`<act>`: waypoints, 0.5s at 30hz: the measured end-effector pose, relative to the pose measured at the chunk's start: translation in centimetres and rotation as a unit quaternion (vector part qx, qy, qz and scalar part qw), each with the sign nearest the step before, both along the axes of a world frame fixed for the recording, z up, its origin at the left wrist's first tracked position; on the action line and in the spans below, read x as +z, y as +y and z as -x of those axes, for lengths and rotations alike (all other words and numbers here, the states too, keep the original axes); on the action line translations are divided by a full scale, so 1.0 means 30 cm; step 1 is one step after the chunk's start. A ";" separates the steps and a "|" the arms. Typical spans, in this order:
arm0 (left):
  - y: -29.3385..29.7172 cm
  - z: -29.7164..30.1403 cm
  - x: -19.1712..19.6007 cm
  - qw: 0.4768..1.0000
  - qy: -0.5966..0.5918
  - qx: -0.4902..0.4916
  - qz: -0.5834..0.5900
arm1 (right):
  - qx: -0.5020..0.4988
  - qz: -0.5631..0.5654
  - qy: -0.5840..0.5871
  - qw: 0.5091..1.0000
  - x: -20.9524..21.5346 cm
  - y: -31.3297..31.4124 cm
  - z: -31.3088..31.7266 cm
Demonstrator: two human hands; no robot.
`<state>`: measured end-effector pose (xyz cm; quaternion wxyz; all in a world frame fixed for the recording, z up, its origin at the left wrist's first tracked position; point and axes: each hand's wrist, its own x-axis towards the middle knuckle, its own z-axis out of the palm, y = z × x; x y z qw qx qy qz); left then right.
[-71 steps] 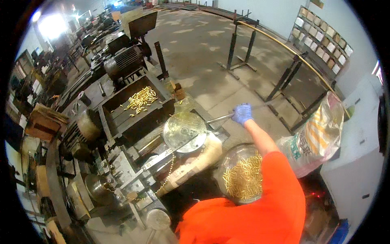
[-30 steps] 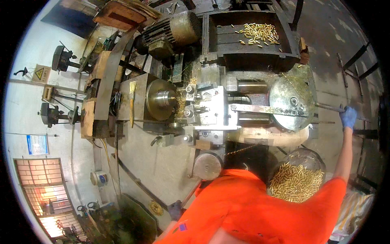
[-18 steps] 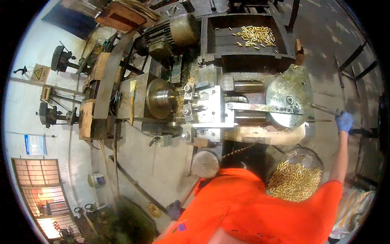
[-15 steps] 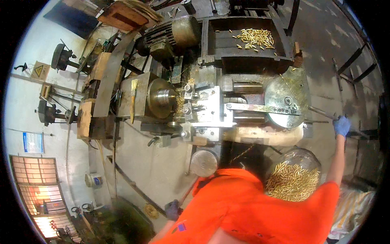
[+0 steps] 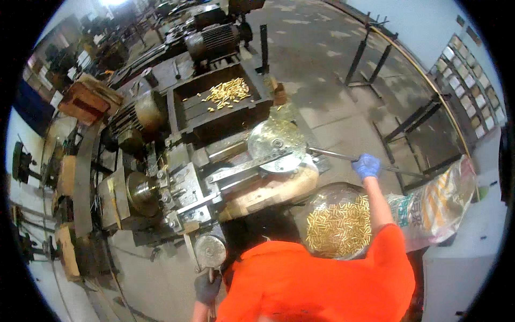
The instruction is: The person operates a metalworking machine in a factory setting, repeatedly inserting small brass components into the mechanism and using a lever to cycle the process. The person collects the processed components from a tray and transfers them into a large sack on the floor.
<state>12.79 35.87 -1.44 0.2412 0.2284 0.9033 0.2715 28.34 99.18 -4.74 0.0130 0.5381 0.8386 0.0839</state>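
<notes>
My right hand [image 5: 368,166], in a blue glove, is wrapped round a long metal lever [image 5: 335,154] that reaches to the round metal plate [image 5: 277,144] of a lathe-like machine. A flat link bar [image 5: 249,165] runs from the plate to the steel slide block [image 5: 188,193]. My left hand [image 5: 207,287], in a dark glove, is closed at the lower left, below a round metal disc [image 5: 210,251]. A narrow handle seems to pass through its fingers, largely hidden. Left of the slide sits the shiny round chuck [image 5: 144,191].
Small brass-coloured pieces fill a round pan [image 5: 338,225] beside my right forearm. More lie in a dark metal tray [image 5: 222,115] behind the machine. A motor [image 5: 134,117], a brush [image 5: 113,201], a woven sack [image 5: 429,206] and dark metal stands [image 5: 370,59] are around.
The view has swung to the right, bringing the sack and stands into sight. My left hand is now closer to the round disc. My right hand still grips the lever.
</notes>
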 end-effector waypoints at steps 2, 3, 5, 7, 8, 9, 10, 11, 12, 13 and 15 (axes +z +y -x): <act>0.015 0.018 0.001 0.999 -0.034 0.005 0.036 | 0.005 -0.016 0.027 0.999 -0.003 -0.045 -0.034; 0.019 0.023 0.001 0.997 -0.050 0.010 0.055 | 0.009 -0.024 0.040 0.999 -0.003 -0.056 -0.045; -0.017 0.013 -0.085 0.996 -0.060 0.064 -0.022 | 0.013 -0.027 0.046 0.998 -0.017 -0.051 -0.054; -0.016 0.001 -0.081 0.995 -0.053 0.070 -0.043 | 0.026 -0.014 0.057 0.998 -0.008 -0.051 -0.071; -0.013 0.000 -0.073 0.990 -0.090 0.086 -0.069 | 0.036 0.002 0.066 0.997 0.003 -0.055 -0.079; -0.015 0.005 -0.077 0.990 -0.088 0.089 -0.066 | 0.046 0.017 0.075 0.996 0.015 -0.056 -0.088; -0.027 -0.002 -0.099 0.989 -0.091 0.098 -0.066 | 0.049 0.038 0.065 0.996 0.035 -0.056 -0.092; -0.021 -0.007 -0.088 0.988 -0.090 0.104 -0.063 | 0.052 0.028 0.066 0.996 0.034 -0.041 -0.128; -0.014 -0.005 -0.069 0.994 -0.050 0.075 -0.060 | 0.056 0.017 0.068 0.996 0.019 -0.008 -0.193; -0.023 -0.012 -0.086 0.994 -0.039 0.074 -0.072 | 0.065 0.009 0.068 0.996 0.013 0.027 -0.245; -0.047 -0.005 -0.136 0.993 -0.015 0.066 -0.096 | 0.003 0.025 0.002 1.000 0.017 0.087 -0.371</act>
